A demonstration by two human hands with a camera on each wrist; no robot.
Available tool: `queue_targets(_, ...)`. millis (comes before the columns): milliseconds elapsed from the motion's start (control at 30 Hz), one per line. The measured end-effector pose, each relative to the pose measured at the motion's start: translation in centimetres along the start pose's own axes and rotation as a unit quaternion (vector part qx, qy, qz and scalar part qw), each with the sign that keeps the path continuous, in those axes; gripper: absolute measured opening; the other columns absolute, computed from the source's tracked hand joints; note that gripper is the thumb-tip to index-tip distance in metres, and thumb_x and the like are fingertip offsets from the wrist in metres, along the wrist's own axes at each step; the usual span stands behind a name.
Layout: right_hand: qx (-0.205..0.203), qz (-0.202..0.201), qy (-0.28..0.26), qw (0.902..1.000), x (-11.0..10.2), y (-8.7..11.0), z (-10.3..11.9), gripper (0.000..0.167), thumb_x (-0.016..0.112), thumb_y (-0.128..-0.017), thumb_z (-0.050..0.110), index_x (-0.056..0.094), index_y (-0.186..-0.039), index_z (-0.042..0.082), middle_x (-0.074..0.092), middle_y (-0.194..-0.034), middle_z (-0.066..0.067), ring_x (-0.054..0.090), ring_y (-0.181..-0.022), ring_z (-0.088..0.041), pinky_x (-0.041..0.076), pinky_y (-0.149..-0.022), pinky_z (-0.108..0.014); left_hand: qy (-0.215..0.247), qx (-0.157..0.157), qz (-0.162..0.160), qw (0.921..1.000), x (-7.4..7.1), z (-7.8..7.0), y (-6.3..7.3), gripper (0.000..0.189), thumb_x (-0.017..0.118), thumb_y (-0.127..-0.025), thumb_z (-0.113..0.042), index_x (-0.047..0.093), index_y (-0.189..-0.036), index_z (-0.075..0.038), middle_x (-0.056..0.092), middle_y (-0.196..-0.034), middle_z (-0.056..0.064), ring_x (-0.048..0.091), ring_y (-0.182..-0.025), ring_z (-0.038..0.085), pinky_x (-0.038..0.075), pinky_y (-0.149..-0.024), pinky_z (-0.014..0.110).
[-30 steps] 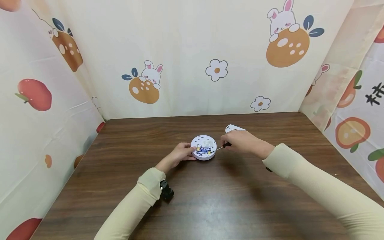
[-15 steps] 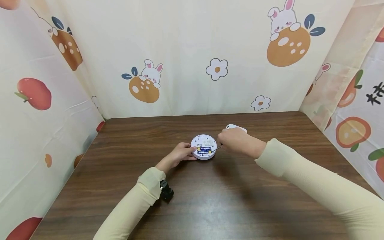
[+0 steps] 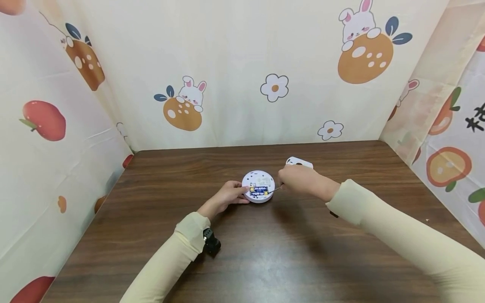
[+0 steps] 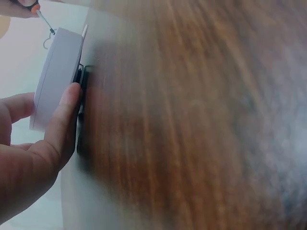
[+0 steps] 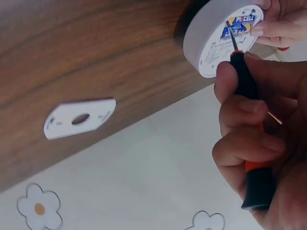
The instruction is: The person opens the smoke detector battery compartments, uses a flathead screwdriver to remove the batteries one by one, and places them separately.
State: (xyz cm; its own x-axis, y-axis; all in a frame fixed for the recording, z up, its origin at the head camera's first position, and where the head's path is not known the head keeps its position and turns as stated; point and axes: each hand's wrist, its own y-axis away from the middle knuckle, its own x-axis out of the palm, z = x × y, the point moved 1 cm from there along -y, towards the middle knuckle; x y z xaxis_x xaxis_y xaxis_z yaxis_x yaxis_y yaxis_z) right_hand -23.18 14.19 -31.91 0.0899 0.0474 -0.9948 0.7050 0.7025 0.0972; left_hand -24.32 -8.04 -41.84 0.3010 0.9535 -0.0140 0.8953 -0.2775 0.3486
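Observation:
A round white device (image 3: 248, 179) sits at the middle of the table with its underside facing up, showing blue-and-yellow batteries (image 5: 242, 24) in a recess. My left hand (image 3: 229, 194) holds its left edge, thumb on the upper face and fingers along the side and below. In my right hand (image 3: 301, 179) I grip a screwdriver (image 5: 259, 187) with a black-and-orange handle, its thin metal shaft pointing left. The screwdriver's tip is right at the battery ends on the device's right side. My right hand hides most of the handle in the head view.
Behind my right hand lies a flat white cover plate (image 5: 62, 122) with an oval hole. Printed curtains (image 3: 235, 105) stand at the back and both sides of the brown wooden table (image 3: 182, 168). A black camera (image 3: 211, 242) is strapped to my left wrist.
My right hand has turned over the screwdriver handle, swinging left and then slightly back right. The tip stays at the batteries. My left hand and the device have barely moved.

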Motion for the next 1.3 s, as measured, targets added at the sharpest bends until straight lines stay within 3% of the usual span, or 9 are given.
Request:
queue_targets(133, -0.007, -0.017, -0.051, 0.9985, 0.9, 0.3, -0.9, 0.018, 0.071, -0.088, 0.000, 0.074, -0.072, 0.009, 0.059, -0.062, 0.006, 0.048, -0.056, -0.008, 0.046, -0.051, -0.025, 0.002, 0.000, -0.005, 1.0000, 0.1, 0.1, 0.0, 0.030, 0.051, -0.105, -0.001, 0.050, -0.125, 0.021, 0.063, -0.092, 0.015, 0.063, -0.072, 0.014, 0.063, -0.080, 0.033)
queue_targets(300, -0.035, -0.058, -0.126, 0.9897, 2.6, 0.8, -2.5, 0.020, 0.068, -0.088, -0.005, 0.073, -0.072, 0.007, 0.051, -0.059, 0.010, 0.037, -0.054, -0.003, 0.034, -0.050, -0.020, 0.006, -0.002, -0.006, 1.0000, 0.1, 0.2, -0.1, 0.029, 0.052, -0.105, -0.001, 0.051, -0.124, 0.021, 0.063, -0.091, 0.015, 0.063, -0.071, 0.014, 0.063, -0.081, 0.034)
queue_targets(533, -0.088, -0.140, -0.191, 0.9676, 5.3, 1.5, -4.4, 0.012, 0.068, -0.088, -0.008, 0.078, -0.089, -0.002, 0.074, -0.080, -0.006, 0.054, -0.063, -0.002, 0.051, -0.057, -0.024, 0.013, -0.004, -0.018, 0.9997, 0.0, 0.1, -0.3, 0.030, 0.052, -0.104, 0.000, 0.050, -0.126, 0.021, 0.062, -0.092, 0.016, 0.062, -0.071, 0.015, 0.063, -0.078, 0.033)
queue_targets(700, -0.086, -0.160, -0.233, 0.9555, 7.0, 2.0, -5.0, 0.012, 0.067, -0.090, -0.008, 0.078, -0.093, -0.003, 0.075, -0.085, -0.007, 0.059, -0.068, -0.004, 0.055, -0.061, -0.026, 0.017, -0.011, -0.017, 0.9996, 0.1, 0.2, -0.2, 0.032, 0.052, -0.104, 0.001, 0.048, -0.128, 0.022, 0.062, -0.093, 0.017, 0.063, -0.071, 0.015, 0.063, -0.078, 0.032)
queue_targets(900, -0.096, -0.201, -0.239, 0.9451, 8.4, 2.1, -5.3, 0.012, 0.068, -0.089, -0.008, 0.078, -0.092, -0.002, 0.076, -0.085, -0.008, 0.061, -0.071, -0.006, 0.057, -0.063, -0.029, 0.018, -0.009, -0.014, 0.9997, 0.1, 0.2, 0.0, 0.032, 0.051, -0.104, 0.001, 0.048, -0.128, 0.022, 0.063, -0.095, 0.018, 0.062, -0.073, 0.015, 0.063, -0.078, 0.031)
queue_targets(1100, -0.073, -0.199, -0.282, 0.9358, 9.2, 2.1, -5.6, 0.010, 0.069, -0.091, -0.005, 0.079, -0.094, -0.002, 0.076, -0.089, -0.007, 0.061, -0.073, -0.005, 0.054, -0.062, -0.024, 0.020, -0.008, -0.010, 0.9997, 0.0, 0.2, 0.0, 0.032, 0.051, -0.104, 0.002, 0.048, -0.128, 0.022, 0.063, -0.096, 0.019, 0.063, -0.074, 0.015, 0.063, -0.078, 0.031)
queue_targets(1300, -0.032, -0.156, -0.367, 0.9166, 9.6, 1.8, -6.2, 0.011, 0.069, -0.092, -0.004, 0.078, -0.098, -0.004, 0.069, -0.073, -0.002, 0.054, -0.065, -0.004, 0.045, -0.054, -0.019, 0.020, -0.011, -0.011, 0.9997, 0.0, 0.2, 0.0, 0.031, 0.052, -0.104, 0.001, 0.049, -0.128, 0.021, 0.063, -0.095, 0.017, 0.062, -0.074, 0.015, 0.063, -0.078, 0.030)
